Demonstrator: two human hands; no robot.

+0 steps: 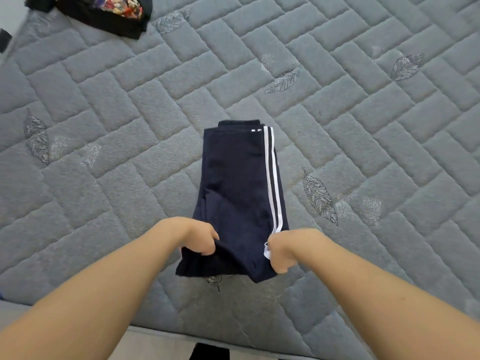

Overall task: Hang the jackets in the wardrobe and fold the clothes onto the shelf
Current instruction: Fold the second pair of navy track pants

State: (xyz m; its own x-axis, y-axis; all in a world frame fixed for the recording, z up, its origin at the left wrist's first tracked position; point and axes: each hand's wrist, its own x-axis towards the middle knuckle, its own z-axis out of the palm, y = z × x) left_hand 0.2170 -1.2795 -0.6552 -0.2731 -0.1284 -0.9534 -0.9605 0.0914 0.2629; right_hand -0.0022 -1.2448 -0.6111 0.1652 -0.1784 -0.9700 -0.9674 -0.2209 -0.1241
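A grey quilted mattress (337, 113) is filling nearly the whole view, its stitching running in a brick pattern with leaf motifs (320, 196) scattered across it. Its near edge is showing along the bottom of the view.

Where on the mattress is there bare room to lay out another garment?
The mattress is bare to the right of the navy striped trousers and to their left. Beyond them it is bare too, except at the far left corner, where a dark pile of clothes lies. The near edge is crowded: left hand and right hand grip the trousers there.
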